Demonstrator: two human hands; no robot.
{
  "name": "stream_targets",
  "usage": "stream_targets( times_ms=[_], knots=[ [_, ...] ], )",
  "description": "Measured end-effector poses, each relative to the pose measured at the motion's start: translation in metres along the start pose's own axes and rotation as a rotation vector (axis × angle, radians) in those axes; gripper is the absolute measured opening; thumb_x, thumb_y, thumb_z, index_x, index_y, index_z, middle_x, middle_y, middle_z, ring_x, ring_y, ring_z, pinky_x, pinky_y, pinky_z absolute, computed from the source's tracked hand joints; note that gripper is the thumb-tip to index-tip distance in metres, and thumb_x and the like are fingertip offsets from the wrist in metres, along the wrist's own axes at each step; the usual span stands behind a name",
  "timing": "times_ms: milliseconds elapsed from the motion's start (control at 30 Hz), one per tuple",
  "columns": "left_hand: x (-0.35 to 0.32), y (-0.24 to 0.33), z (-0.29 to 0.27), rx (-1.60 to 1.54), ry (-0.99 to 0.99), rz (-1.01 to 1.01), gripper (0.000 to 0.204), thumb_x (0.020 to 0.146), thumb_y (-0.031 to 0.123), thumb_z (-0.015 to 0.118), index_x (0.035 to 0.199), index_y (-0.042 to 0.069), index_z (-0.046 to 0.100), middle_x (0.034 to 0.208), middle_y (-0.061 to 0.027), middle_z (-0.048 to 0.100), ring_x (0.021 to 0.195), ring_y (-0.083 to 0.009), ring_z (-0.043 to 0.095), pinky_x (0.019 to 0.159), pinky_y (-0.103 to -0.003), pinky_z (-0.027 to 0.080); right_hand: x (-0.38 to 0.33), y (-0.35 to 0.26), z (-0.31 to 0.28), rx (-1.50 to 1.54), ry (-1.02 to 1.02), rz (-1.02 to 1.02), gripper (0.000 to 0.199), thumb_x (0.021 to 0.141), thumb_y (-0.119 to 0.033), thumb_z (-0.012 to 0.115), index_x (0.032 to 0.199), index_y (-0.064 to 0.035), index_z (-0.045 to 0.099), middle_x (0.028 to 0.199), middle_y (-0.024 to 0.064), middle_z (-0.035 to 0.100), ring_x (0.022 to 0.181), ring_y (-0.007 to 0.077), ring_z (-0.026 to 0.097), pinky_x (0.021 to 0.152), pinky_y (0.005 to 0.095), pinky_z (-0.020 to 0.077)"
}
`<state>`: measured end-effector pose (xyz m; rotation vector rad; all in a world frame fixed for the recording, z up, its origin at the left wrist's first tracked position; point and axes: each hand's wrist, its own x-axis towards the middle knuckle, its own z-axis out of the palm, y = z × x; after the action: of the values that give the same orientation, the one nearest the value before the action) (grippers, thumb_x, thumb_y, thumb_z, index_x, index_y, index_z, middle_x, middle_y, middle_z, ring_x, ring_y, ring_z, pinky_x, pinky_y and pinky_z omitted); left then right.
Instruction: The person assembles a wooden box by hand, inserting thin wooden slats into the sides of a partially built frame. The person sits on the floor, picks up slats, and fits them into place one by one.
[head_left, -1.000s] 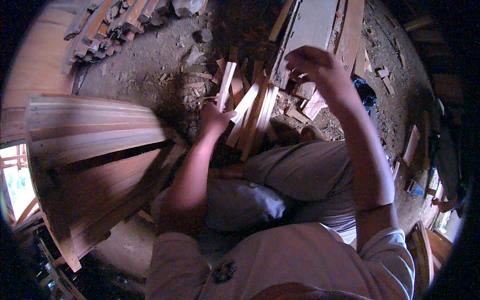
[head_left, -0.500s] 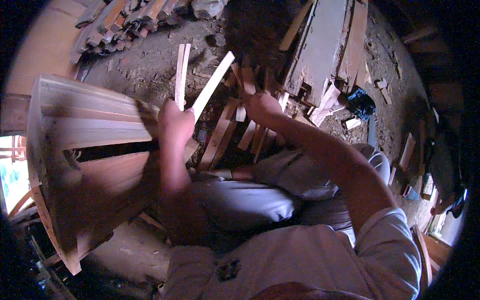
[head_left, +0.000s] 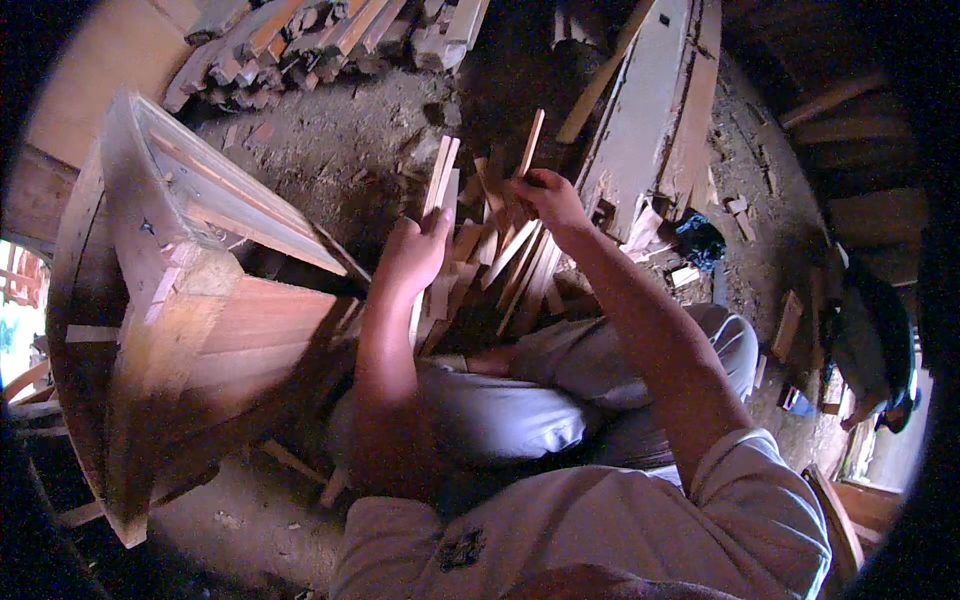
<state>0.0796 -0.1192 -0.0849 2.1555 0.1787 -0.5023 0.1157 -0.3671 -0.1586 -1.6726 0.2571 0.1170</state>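
Observation:
My left hand (head_left: 412,252) is closed around a few thin, pale wooden strips (head_left: 441,172), which stick up side by side above the thumb. My right hand (head_left: 553,203) pinches one narrow wooden strip (head_left: 532,145), held upright to the right of the others. Below and between the hands lies a loose heap of wooden slats (head_left: 515,285) beside my bent legs. A large tapered wooden frame (head_left: 280,320) with boarded sides and a long dark gap rests to the left of my left forearm.
Stacked wood pieces (head_left: 290,45) lie at the far left. Long wide boards (head_left: 640,110) run along the ground at the far right. Next to them is a crumpled dark plastic bag (head_left: 700,240). Wood scraps and shavings litter the dirt floor (head_left: 330,150).
My right hand has risen from the slat heap and now holds a strip upright. My left hand has moved right, its spread strips now close together. The wooden frame appears turned in view.

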Motion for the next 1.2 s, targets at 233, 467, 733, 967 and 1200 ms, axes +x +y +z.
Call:
stream_targets(
  times_ms=[233, 467, 733, 967, 1200],
  knots=[
    [-0.009, 0.019, 0.033, -0.508, -0.154, 0.160, 0.044, 0.100, 0.048, 0.051, 0.109, 0.006, 0.057, 0.084, -0.0012, 0.060, 0.071, -0.0117, 0.056, 0.066, -0.027, 0.048, -0.068, -0.072, -0.025, 0.370, -0.169, 0.099, 0.044, 0.095, -0.025, 0.066, 0.125, 0.0065, 0.056, 0.112, 0.0120, 0.065, 0.102, 0.0201, 0.062, 0.085, 0.0353, 0.0531],
    [-0.023, 0.035, 0.064, -0.327, -0.170, 0.431, 0.043, 0.107, 0.029, 0.037, 0.133, -0.004, 0.045, 0.127, -0.0263, 0.050, 0.120, -0.0384, 0.052, 0.103, -0.040, 0.040, -0.094, -0.061, -0.007, 0.339, -0.191, -0.007, 0.041, 0.093, -0.025, 0.070, 0.119, 0.0045, 0.059, 0.099, 0.0100, 0.069, 0.088, 0.0174, 0.066, 0.079, 0.0327, 0.0535],
    [-0.006, 0.021, 0.077, -0.662, -0.319, 0.382, 0.030, 0.102, 0.018, 0.043, 0.127, 0.003, 0.046, 0.120, -0.0125, 0.051, 0.109, -0.0233, 0.055, 0.088, -0.036, 0.049, -0.090, -0.063, -0.002, 0.313, -0.188, 0.060, 0.033, 0.094, -0.021, 0.068, 0.117, -0.0006, 0.058, 0.099, 0.0051, 0.065, 0.087, 0.0139, 0.064, 0.075, 0.0294, 0.0520],
    [-0.005, 0.017, 0.081, -0.711, -0.346, 0.427, 0.037, 0.093, 0.013, 0.049, 0.127, 0.001, 0.040, 0.119, -0.0110, 0.052, 0.107, -0.0182, 0.055, 0.092, -0.034, 0.046, -0.081, -0.047, -0.004, 0.492, -0.185, 0.155, 0.036, 0.091, -0.019, 0.071, 0.119, 0.0003, 0.058, 0.102, 0.0088, 0.067, 0.091, 0.0176, 0.066, 0.082, 0.0312, 0.0539],
    [0.001, 0.011, 0.085, -0.381, -0.245, 0.402, 0.047, 0.082, 0.008, 0.059, 0.123, -0.003, 0.039, 0.115, -0.0164, 0.055, 0.105, -0.0233, 0.059, 0.086, -0.036, 0.049, -0.082, -0.051, -0.001, 0.556, -0.207, 0.227, 0.033, 0.093, -0.017, 0.068, 0.123, -0.0039, 0.059, 0.100, 0.0047, 0.065, 0.091, 0.0147, 0.064, 0.081, 0.0303, 0.0524]
  ],
)
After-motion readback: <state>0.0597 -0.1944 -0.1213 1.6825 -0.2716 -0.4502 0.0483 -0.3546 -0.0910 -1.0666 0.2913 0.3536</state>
